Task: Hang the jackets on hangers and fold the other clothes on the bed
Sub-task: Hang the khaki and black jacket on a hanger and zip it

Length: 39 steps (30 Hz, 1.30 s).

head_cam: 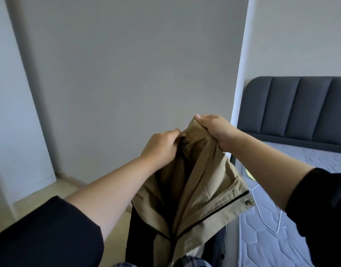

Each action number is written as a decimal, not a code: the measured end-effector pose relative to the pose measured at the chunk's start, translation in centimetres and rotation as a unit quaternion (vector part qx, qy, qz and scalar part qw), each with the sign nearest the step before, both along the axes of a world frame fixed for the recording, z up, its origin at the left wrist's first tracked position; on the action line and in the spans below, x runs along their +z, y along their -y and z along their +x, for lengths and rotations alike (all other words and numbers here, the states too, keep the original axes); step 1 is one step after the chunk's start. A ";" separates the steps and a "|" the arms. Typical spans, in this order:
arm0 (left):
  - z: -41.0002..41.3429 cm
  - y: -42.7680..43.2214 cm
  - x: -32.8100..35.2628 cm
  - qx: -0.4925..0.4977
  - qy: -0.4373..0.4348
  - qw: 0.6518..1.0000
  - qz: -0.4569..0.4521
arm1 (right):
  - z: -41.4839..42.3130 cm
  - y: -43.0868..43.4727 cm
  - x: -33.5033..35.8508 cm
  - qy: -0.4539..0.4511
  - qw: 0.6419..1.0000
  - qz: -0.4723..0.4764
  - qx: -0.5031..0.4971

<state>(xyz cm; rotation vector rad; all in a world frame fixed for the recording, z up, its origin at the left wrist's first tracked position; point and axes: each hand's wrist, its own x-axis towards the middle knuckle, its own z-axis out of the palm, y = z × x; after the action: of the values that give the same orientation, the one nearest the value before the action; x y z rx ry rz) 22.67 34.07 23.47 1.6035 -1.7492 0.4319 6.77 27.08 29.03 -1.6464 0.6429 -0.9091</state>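
A tan jacket with a dark lining, a black zip and a snap button hangs in front of me, held up in the air. My right hand grips a bunch of its collar at the top. My left hand is tucked into the neck opening and holds the fabric there. A white wire hanger lies on the mattress of the bed at the lower right. Whether a hanger is inside the jacket is hidden.
A dark padded headboard stands at the right. A grey wall panel fills the view ahead, with pale floor to the left. A plaid garment shows at the bottom edge. A yellow-green item peeks out by the jacket.
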 end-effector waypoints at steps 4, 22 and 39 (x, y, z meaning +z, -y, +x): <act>0.0 -0.1 1.3 0.028 -0.022 0.997 -0.062 | -0.6 1.3 -1.0 -0.129 0.964 -0.174 -0.152; 1.9 -1.6 4.8 0.054 -0.106 0.983 -0.138 | -4.8 7.2 -6.8 -0.315 0.944 -0.033 -0.091; 0.1 -0.6 4.4 0.061 -0.146 0.979 -0.127 | 1.5 1.4 -9.7 -0.225 0.915 -0.279 -0.185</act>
<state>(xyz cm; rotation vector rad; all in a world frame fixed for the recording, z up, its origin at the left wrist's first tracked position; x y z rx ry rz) 22.82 34.65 27.85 1.5076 -1.3265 0.4354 8.31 25.69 19.29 -2.3357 1.1113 -1.0536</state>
